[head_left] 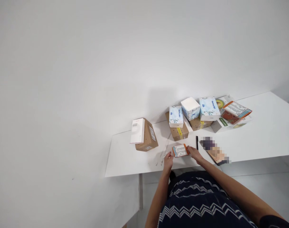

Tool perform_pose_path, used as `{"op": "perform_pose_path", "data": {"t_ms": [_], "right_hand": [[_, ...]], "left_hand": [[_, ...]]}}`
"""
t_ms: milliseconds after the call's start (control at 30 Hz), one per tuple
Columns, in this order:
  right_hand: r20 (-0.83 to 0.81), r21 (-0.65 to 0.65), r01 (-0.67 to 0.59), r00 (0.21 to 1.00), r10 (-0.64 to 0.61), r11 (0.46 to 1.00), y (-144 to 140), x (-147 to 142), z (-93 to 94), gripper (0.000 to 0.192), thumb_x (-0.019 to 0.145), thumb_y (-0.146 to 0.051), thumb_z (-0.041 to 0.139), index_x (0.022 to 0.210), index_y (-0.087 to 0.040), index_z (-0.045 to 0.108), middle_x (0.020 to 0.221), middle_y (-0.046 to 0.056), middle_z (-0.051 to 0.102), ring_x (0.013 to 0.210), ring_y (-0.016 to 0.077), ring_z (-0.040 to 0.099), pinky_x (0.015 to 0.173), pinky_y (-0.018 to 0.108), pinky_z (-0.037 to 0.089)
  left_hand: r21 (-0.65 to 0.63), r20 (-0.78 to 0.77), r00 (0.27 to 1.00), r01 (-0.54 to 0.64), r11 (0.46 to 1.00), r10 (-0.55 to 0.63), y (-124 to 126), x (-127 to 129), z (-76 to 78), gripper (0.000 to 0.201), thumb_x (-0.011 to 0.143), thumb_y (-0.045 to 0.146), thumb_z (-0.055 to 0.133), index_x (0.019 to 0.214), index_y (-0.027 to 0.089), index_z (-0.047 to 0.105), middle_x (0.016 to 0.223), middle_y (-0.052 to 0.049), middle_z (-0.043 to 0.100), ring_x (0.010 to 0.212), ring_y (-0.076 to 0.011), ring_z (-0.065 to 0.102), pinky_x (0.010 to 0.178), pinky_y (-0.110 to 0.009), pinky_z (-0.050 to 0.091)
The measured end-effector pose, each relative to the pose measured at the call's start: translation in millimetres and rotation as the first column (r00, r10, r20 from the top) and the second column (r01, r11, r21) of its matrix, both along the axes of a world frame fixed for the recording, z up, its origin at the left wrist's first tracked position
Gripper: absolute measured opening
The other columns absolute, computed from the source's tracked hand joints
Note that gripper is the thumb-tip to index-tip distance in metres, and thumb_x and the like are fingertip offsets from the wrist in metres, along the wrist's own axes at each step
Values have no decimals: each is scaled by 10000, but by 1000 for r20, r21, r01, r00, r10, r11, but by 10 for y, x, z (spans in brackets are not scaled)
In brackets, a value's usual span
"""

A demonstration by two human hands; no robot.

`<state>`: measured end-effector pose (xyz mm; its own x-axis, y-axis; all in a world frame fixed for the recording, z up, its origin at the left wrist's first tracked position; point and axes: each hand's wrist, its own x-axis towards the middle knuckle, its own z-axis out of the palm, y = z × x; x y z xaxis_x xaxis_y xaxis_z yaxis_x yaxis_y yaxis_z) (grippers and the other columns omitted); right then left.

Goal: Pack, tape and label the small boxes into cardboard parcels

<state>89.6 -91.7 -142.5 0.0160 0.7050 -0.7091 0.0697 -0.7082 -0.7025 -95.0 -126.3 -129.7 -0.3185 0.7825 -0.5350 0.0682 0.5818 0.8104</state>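
Both hands grip a small orange-edged box at the near counter edge.
Left hand [168, 160] and right hand [194, 153] pinch the small orange-edged box [180, 150] ends on the counter [125, 158]; handling step appears underway; a black pen [197, 142] lies just right.

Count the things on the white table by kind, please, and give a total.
Tissue packs, pale blue and white: 3
Brown cardboard boxes: 3
White flat box leaning on a brown one: 1
Orange-edged cartons: 2, one between the hands, one at the back
Black pen: 1
Total: 10, leaving out the blurred item.
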Motion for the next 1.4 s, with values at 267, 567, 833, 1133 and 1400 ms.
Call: {"op": "perform_pose_path", "data": {"t_ms": [267, 567, 833, 1133, 1400], "right_hand": [[-195, -99, -11, 981, -9, 995, -42, -21, 21, 557, 793, -665, 423, 997, -187, 621, 1014, 108, 673, 780, 177, 584, 679, 293, 447], [9, -101, -126, 992, 127, 987, -84, -53, 0, 559, 848, -636, 312, 1017, -167, 564, 969, 125, 663, 679, 172, 617, 553, 274, 469], [208, 31, -160, 967, 150, 987, -19, 18, -75, 491, 882, -480, 322, 1128, -152, 592, 1056, 127, 673, 955, 225, 624, 793, 293, 461], [227, 67, -206, 956, 186, 976, 13, 16, -75, 324, 847, -378, 417, 882, -200, 686, 964, 107, 696, 957, 264, 601, 798, 327, 430], [-26, 43, -78, 997, 79, 996, -59, -25, 6, 475, 837, -541, 381, 1050, -194, 626, 954, 90, 684, 692, 174, 610, 613, 289, 449]], "left_hand": [[137, 3, 995, 102, 985, -103, 26, 26, 114, 270, 672, 384, 689, 858, 192, 727, 983, -78, 699, 1028, -253, 587, 955, -399, 407], [231, 25, 989, 138, 963, -148, -12, 172, 93, 349, 622, 326, 751, 921, 185, 641, 972, -78, 655, 875, -196, 621, 810, -342, 486], [159, 60, 997, 34, 987, -44, -10, 247, 86, 693, 600, 302, 771, 1222, 197, 485, 991, -81, 611, 694, -125, 609, 692, -284, 509], [-52, 153, 984, 99, 994, -90, 25, 181, 103, 754, 639, 454, 736, 1304, 215, 472, 980, -70, 600, 661, -111, 585, 608, -249, 491], [34, 185, 974, 123, 992, -128, 21, 144, 257, 681, 628, 560, 709, 1205, 232, 557, 1095, -100, 579, 862, -177, 600, 684, -265, 493]]}}
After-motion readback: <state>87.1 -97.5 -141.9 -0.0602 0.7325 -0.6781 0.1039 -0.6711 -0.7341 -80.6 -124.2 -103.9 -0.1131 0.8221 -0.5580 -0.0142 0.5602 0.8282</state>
